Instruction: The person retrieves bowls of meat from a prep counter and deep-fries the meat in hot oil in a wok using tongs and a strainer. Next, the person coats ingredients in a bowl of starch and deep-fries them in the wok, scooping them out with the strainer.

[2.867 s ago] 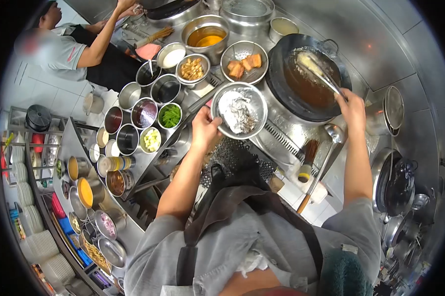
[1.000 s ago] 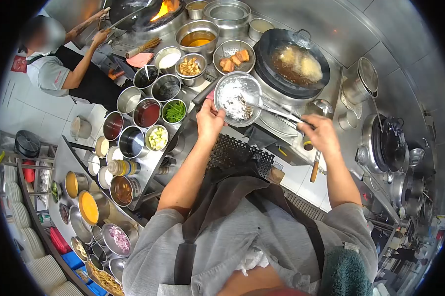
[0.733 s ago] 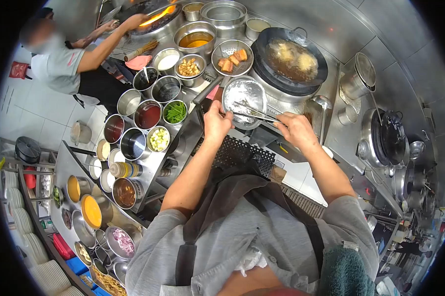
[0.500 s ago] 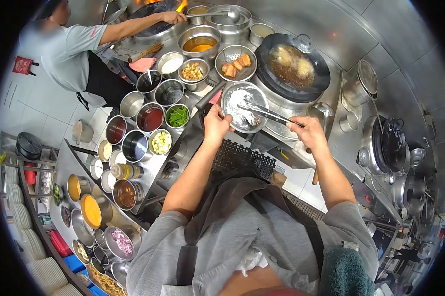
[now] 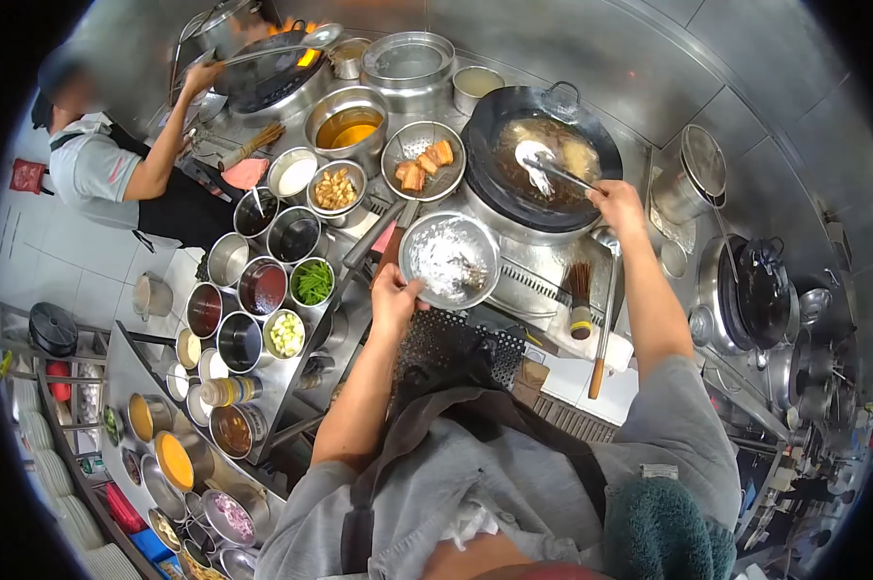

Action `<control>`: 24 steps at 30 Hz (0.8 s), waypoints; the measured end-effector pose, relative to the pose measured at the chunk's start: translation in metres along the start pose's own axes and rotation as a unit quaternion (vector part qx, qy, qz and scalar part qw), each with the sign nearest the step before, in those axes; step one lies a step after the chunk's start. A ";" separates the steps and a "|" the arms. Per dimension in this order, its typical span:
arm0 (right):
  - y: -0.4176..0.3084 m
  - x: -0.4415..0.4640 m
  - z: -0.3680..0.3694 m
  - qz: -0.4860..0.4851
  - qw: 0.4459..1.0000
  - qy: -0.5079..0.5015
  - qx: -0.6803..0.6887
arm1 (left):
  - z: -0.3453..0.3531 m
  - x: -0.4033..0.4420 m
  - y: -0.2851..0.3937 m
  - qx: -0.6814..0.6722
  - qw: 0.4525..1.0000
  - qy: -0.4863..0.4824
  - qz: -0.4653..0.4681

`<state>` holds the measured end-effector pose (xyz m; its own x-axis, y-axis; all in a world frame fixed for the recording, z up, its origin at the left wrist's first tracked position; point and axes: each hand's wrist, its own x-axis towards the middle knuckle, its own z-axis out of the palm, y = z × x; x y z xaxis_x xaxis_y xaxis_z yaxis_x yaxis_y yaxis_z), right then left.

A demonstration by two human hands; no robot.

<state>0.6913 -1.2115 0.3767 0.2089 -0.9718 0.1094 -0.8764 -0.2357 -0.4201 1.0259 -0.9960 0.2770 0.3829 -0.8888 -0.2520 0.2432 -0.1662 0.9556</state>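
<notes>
My left hand point(image 5: 396, 301) grips the rim of a metal bowl point(image 5: 449, 260) with white powder or batter inside. Closed around a pair of tongs point(image 5: 570, 175), my right hand point(image 5: 618, 205) is at the right side of a black wok point(image 5: 485, 145). At the tips of the tongs hangs a white-coated piece point(image 5: 534, 164), over the bubbling oil. Pale frying pieces point(image 5: 577, 153) float beside it. Left of the wok, a strainer bowl point(image 5: 396, 155) holds several browned chunks point(image 5: 427, 166).
Many metal pots of sauces, chopped greens point(image 5: 314, 282) and garlic-like pieces point(image 5: 336, 189) stand on the left. A ladle point(image 5: 603, 319) and a brush point(image 5: 580, 300) lie below the wok. A co-worker point(image 5: 103, 174) works at a flaming wok point(image 5: 267, 82) at the upper left.
My right hand has moved from the bowl up to the wok, carrying a coated piece in the tongs. My left hand still holds the bowl. The co-worker's arm has drawn back left with a ladle.
</notes>
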 end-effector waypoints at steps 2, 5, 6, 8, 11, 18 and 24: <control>0.014 0.032 0.026 -0.019 0.996 -0.019 -0.084 | -0.002 0.003 -0.006 0.025 1.000 0.015 -0.010; 0.023 0.062 0.058 -0.009 0.993 -0.045 -0.113 | -0.001 -0.001 0.003 0.031 0.998 0.048 -0.012; 0.023 0.065 0.064 -0.002 0.992 -0.047 -0.117 | -0.003 -0.003 0.006 0.037 0.997 0.062 -0.019; 0.026 0.066 0.070 0.004 0.991 -0.053 -0.122 | -0.009 -0.005 0.009 0.028 0.998 0.055 -0.030; 0.011 0.040 0.055 0.015 0.990 -0.004 -0.141 | -0.025 -0.005 0.001 0.018 0.996 0.083 -0.004; -0.086 -0.123 -0.032 -0.086 0.994 0.030 0.063 | -0.034 -0.023 0.028 0.075 0.992 0.086 0.062; -0.136 -0.178 0.008 -0.220 0.971 -0.083 0.031 | -0.028 -0.036 0.037 0.141 0.984 0.021 0.106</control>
<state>0.7763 -1.0064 0.4069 0.6291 -0.7636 0.1455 -0.6595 -0.6234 -0.4200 1.0457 -0.9585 0.3168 0.4363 -0.8988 -0.0421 -0.1012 -0.0955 0.9903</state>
